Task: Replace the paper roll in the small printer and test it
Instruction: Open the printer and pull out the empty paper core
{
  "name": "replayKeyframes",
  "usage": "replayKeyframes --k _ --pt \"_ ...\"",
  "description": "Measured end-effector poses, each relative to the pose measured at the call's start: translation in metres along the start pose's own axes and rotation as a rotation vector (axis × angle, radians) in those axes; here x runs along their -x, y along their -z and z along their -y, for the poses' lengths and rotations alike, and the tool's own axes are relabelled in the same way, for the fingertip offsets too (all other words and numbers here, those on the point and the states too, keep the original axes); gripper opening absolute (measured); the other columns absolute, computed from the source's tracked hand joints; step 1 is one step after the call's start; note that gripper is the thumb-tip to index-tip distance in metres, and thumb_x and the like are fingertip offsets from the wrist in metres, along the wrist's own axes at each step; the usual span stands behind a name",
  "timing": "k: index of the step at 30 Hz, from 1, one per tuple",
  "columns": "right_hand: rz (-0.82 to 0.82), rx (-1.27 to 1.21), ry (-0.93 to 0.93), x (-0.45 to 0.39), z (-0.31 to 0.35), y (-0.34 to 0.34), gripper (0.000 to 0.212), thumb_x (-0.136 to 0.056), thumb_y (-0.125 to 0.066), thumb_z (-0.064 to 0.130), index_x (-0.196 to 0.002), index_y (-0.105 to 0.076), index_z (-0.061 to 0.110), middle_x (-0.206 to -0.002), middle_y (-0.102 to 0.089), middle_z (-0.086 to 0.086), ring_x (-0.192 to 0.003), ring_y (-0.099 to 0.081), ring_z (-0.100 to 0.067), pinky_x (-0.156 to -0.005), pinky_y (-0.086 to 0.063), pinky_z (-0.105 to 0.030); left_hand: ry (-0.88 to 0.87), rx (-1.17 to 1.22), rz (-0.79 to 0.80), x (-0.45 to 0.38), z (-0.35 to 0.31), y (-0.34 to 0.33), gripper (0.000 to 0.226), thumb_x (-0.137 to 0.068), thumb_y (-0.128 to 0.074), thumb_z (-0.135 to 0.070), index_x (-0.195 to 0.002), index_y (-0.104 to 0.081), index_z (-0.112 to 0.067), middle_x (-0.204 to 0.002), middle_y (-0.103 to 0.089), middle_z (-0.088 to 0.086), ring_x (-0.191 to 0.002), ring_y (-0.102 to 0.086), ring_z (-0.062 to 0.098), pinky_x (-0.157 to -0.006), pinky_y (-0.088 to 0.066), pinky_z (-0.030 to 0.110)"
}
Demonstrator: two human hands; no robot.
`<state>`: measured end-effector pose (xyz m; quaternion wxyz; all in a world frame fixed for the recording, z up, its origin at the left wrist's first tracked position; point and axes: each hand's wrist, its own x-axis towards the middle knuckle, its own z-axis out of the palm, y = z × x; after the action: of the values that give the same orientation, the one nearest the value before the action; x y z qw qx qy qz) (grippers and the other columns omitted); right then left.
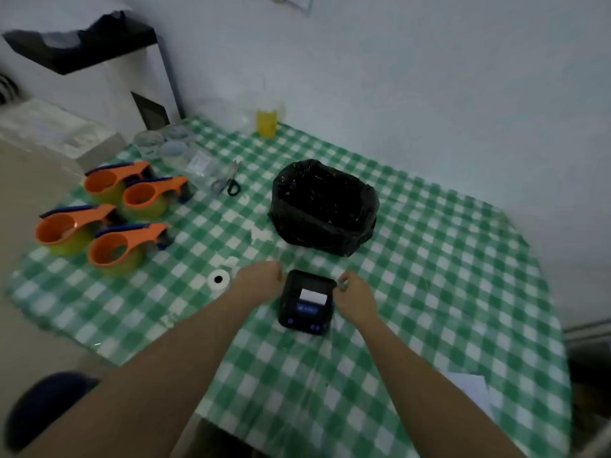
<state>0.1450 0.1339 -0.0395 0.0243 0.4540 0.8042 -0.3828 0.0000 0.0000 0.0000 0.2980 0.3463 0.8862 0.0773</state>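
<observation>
A small black printer [305, 304] lies on the green-checked tablecloth [429, 292], its blue display lit and a white strip of paper showing at its slot. My left hand [259, 280] is against the printer's left side, fingers curled. On the other side, my right hand [355, 294] touches the printer's right edge, fingers bent; whether it pinches something small I cannot tell. A white paper roll [219, 280] with a dark core lies just left of my left hand.
A bin lined with a black bag [324, 206] stands behind the printer. Several orange tape dispensers [109, 213] sit at the left, scissors [228, 183] and glass jars [165, 145] behind them, a yellow bottle [267, 122] near the wall. White paper [472, 388] lies at the right.
</observation>
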Motion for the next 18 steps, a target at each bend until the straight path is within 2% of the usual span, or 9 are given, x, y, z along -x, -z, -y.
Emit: replayKeyframes --k 2,3,5,7,9,11,14,16,18 --pt "-0.005 -0.160 -0.093 -0.002 -0.009 -0.004 0.020 -0.088 -0.052 0.018 -0.104 -0.047 0.007 -0.078 -0.056 -0.010 -0.061 -0.050 -0.021 -0.050 -0.036 -0.028 -0.012 0.065 0.074 -0.002 0.000 -0.012 0.034 -0.094 -0.040 -0.026 -0.120 -0.050 -0.008 -0.123 -0.058 0.017 -0.104 -0.056 0.032 -0.080 -0.041 0.036" --pt "0.024 -0.218 -0.139 -0.001 -0.014 -0.007 0.017 -0.089 -0.052 0.019 -0.102 -0.046 0.009 -0.074 -0.055 -0.007 -0.060 -0.051 -0.020 -0.053 -0.042 -0.031 -0.023 0.110 0.110 -0.002 0.001 -0.022 0.035 -0.093 -0.042 -0.024 -0.123 -0.048 -0.007 -0.125 -0.058 0.017 -0.109 -0.056 0.032 -0.083 -0.042 0.036" --pt "0.093 -0.312 -0.208 0.000 -0.021 -0.015 0.013 -0.090 -0.053 0.022 -0.099 -0.049 0.013 -0.075 -0.057 -0.003 -0.070 -0.059 -0.025 -0.071 -0.054 -0.044 -0.043 0.175 0.147 -0.003 0.003 -0.038 0.035 -0.092 -0.046 -0.023 -0.123 -0.048 -0.007 -0.122 -0.059 0.018 -0.109 -0.057 0.032 -0.084 -0.045 0.035" --pt "0.099 -0.342 -0.207 -0.002 -0.024 -0.016 0.008 -0.090 -0.056 0.020 -0.093 -0.053 0.013 -0.077 -0.061 -0.004 -0.074 -0.062 -0.028 -0.078 -0.055 -0.047 -0.040 0.220 0.139 -0.007 0.008 -0.049 0.037 -0.090 -0.049 -0.027 -0.122 -0.049 -0.009 -0.119 -0.060 0.018 -0.104 -0.059 0.031 -0.084 -0.049 0.037" --pt "0.092 -0.353 -0.236 -0.004 -0.025 -0.014 0.009 -0.088 -0.060 0.015 -0.082 -0.055 0.010 -0.074 -0.063 -0.010 -0.063 -0.061 -0.025 -0.069 -0.056 -0.042 -0.027 0.249 0.136 -0.012 0.014 -0.059 0.036 -0.088 -0.049 -0.028 -0.120 -0.050 -0.011 -0.119 -0.059 0.016 -0.102 -0.060 0.030 -0.087 -0.051 0.043" --pt "0.131 -0.353 -0.300 -0.012 -0.025 -0.010 0.020 -0.085 -0.063 0.011 -0.068 -0.054 0.008 -0.066 -0.061 -0.013 -0.051 -0.057 -0.018 -0.055 -0.053 -0.030 -0.029 0.275 0.102 -0.008 0.014 -0.061 0.034 -0.088 -0.051 -0.025 -0.120 -0.051 -0.012 -0.119 -0.059 0.015 -0.105 -0.059 0.030 -0.089 -0.051 0.045" --pt "0.221 -0.276 -0.353 -0.028 -0.018 0.000 0.033 -0.080 -0.067 0.003 -0.053 -0.047 0.006 -0.048 -0.051 -0.011 -0.034 -0.051 -0.012 -0.039 -0.046 -0.023 -0.010 0.335 0.069 -0.001 0.007 -0.055 0.038 -0.088 -0.055 -0.022 -0.124 -0.049 -0.011 -0.121 -0.054 0.014 -0.112 -0.054 0.031 -0.093 -0.046 0.041" --pt "0.266 -0.233 -0.383 -0.037 -0.010 0.007 0.046 -0.078 -0.066 -0.005 -0.048 -0.035 0.011 -0.031 -0.040 -0.004 -0.024 -0.045 -0.010 -0.033 -0.040 -0.020 0.022 0.406 0.084 -0.002 0.009 -0.056 0.039 -0.086 -0.058 -0.022 -0.123 -0.051 -0.010 -0.120 -0.054 0.014 -0.108 -0.056 0.031 -0.094 -0.047 0.041" --pt "0.302 -0.206 -0.383 -0.041 -0.007 0.011 0.052 -0.078 -0.064 -0.009 -0.046 -0.030 0.012 -0.022 -0.033 0.000 -0.020 -0.041 -0.010 -0.029 -0.035 -0.015 0.029 0.451 0.080 -0.005 0.012 -0.058 0.037 -0.083 -0.062 -0.022 -0.117 -0.055 -0.011 -0.118 -0.059 0.013 -0.102 -0.061 0.031 -0.092 -0.050 0.046"
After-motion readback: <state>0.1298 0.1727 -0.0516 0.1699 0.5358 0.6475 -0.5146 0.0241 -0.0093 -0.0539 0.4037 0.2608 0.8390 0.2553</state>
